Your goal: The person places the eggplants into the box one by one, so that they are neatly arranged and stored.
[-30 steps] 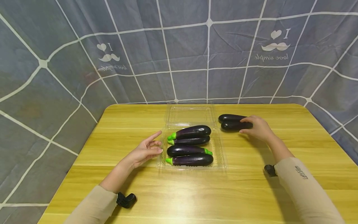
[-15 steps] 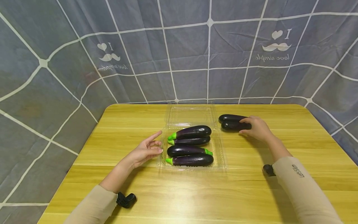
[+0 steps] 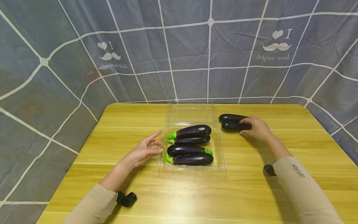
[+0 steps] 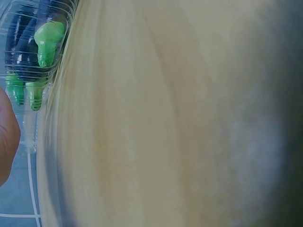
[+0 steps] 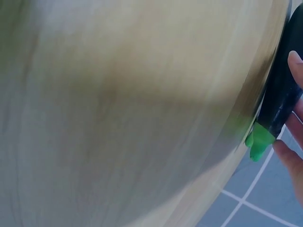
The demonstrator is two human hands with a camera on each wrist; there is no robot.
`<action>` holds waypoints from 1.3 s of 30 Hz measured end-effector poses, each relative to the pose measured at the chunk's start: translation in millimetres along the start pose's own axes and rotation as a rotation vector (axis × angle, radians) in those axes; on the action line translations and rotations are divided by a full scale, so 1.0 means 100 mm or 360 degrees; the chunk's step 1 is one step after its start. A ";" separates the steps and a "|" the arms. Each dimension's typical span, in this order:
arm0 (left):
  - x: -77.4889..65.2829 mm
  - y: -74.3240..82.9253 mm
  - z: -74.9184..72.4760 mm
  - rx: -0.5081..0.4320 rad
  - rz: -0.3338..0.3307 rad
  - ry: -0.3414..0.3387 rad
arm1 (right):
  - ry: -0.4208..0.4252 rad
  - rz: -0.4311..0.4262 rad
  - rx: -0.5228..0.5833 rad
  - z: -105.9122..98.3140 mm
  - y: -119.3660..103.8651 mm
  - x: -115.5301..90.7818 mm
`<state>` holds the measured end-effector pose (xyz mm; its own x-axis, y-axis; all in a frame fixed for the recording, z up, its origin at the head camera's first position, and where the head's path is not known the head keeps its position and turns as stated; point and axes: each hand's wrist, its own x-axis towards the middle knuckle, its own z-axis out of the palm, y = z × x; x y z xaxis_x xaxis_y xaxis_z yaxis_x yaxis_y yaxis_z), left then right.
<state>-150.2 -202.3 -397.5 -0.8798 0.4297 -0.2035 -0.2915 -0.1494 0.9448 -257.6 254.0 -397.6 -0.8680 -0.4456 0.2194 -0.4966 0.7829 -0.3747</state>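
Note:
Several dark purple eggplants [image 3: 193, 159] with green stems lie side by side in a clear plastic clamshell container [image 3: 221, 155], its lid [image 3: 191, 115] folded back. Two more eggplants lie on the table right of it, the far one [image 3: 230, 117] behind the near one [image 3: 232, 125]. My right hand [image 3: 257, 128] grips the near eggplant at its right end, covering its stem in the head view; the right wrist view shows the green stem [image 5: 260, 139] and the thumb across the eggplant. My left hand [image 3: 144, 153] stays at the container's left edge, fingers loosely extended, holding nothing.
The wooden table [image 3: 179, 196] has rounded far corners. A grey curtain [image 3: 184, 49] with white lines hangs along its back and sides. Each wrist wears a black camera, such as the left wrist camera [image 3: 126, 199].
My right hand has shifted very slightly left on the near eggplant, which stays in place. The left hand and the container keep their places.

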 end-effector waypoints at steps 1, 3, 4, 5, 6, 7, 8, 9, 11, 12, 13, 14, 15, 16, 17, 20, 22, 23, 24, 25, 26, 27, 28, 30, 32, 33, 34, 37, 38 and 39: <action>0.00 0.00 0.00 -0.0002 -0.0001 0.0001 | -0.0003 0.0001 0.0002 0.00 0.00 0.00; 0.00 0.01 0.00 -0.0007 -0.0004 0.0001 | -0.0012 0.0005 0.0006 -0.01 0.00 0.00; 0.01 0.01 0.01 -0.0009 -0.0005 0.0002 | -0.0018 0.0006 0.0008 -0.01 0.00 0.00; 0.01 0.01 0.01 -0.0011 -0.0006 0.0004 | -0.0024 0.0007 0.0014 -0.01 0.00 0.00; 0.01 0.01 0.00 -0.0011 -0.0005 0.0004 | -0.0031 0.0005 0.0023 -0.01 -0.01 0.00; 0.01 0.01 0.00 -0.0009 -0.0004 0.0006 | -0.0039 0.0003 0.0031 -0.01 -0.01 0.01; 0.01 0.01 0.00 -0.0007 -0.0004 0.0007 | -0.0049 0.0001 0.0039 -0.01 -0.01 0.01; 0.01 0.00 0.00 -0.0004 -0.0003 0.0009 | -0.0055 -0.0001 0.0050 -0.01 -0.01 0.01; 0.00 0.00 0.00 0.0001 -0.0002 0.0008 | -0.0066 -0.0010 0.0064 -0.01 -0.01 0.00; 0.00 0.00 0.00 0.0004 -0.0002 0.0008 | -0.0068 -0.0014 0.0069 -0.01 -0.01 0.00; 0.00 0.01 0.00 0.0006 -0.0002 0.0008 | -0.0071 -0.0019 0.0069 -0.01 -0.01 -0.01; 0.00 0.01 0.00 0.0004 -0.0002 0.0008 | -0.0072 -0.0024 0.0070 -0.01 -0.01 -0.01; 0.00 0.01 0.00 0.0005 -0.0001 0.0008 | -0.0074 -0.0029 0.0070 -0.01 -0.01 -0.02; 0.00 0.01 0.00 0.0006 -0.0001 0.0006 | -0.0075 -0.0035 0.0069 -0.01 -0.01 -0.02; 0.00 0.01 0.00 0.0006 -0.0001 0.0008 | -0.0077 -0.0038 0.0072 0.00 -0.01 -0.02; 0.00 0.01 0.01 -0.0002 0.0001 0.0011 | -0.0078 -0.0046 0.0085 0.00 -0.01 -0.04; 0.00 0.02 0.01 -0.0006 0.0000 0.0011 | -0.0069 -0.0055 0.0082 0.01 -0.01 -0.04; -0.01 0.02 0.01 -0.0007 0.0001 0.0012 | -0.0067 -0.0061 0.0081 0.01 -0.01 -0.05; -0.01 0.02 0.01 -0.0009 0.0000 0.0013 | -0.0063 -0.0070 0.0078 0.01 -0.01 -0.05; -0.01 0.01 0.01 -0.0008 0.0000 0.0013 | -0.0060 -0.0081 0.0075 0.02 -0.01 -0.06; -0.01 0.01 0.01 -0.0007 -0.0001 0.0014 | -0.0056 -0.0086 0.0076 0.02 -0.01 -0.06; -0.01 0.01 0.01 -0.0006 -0.0001 0.0014 | -0.0054 -0.0091 0.0074 0.01 -0.01 -0.07; -0.01 0.01 0.01 -0.0004 -0.0001 0.0014 | -0.0049 -0.0095 0.0076 0.01 -0.02 -0.08; -0.01 0.01 0.01 -0.0004 -0.0002 0.0016 | -0.0046 -0.0096 0.0081 0.01 -0.02 -0.09; -0.01 0.02 0.02 -0.0002 -0.0001 0.0014 | -0.0048 -0.0089 0.0083 0.01 -0.02 -0.11; -0.01 0.02 0.01 -0.0002 -0.0001 0.0012 | -0.0048 -0.0090 0.0081 0.00 -0.02 -0.12; -0.01 0.02 0.02 -0.0002 -0.0001 0.0013 | -0.0045 -0.0088 0.0084 0.00 -0.02 -0.12; -0.01 0.02 0.01 -0.0002 0.0001 0.0010 | -0.0037 -0.0094 0.0090 -0.01 -0.03 -0.14; -0.01 0.02 0.01 -0.0003 0.0001 0.0011 | -0.0029 -0.0099 0.0090 -0.01 -0.04 -0.15; -0.01 0.02 0.01 -0.0004 0.0001 0.0012 | -0.0022 -0.0104 0.0093 -0.01 -0.04 -0.15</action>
<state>-149.5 -201.7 -395.2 -0.8828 0.4227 -0.2048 -0.2919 -0.1522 0.9443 -242.2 258.2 -398.2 -0.8336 -0.5009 0.2329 -0.5512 0.7257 -0.4119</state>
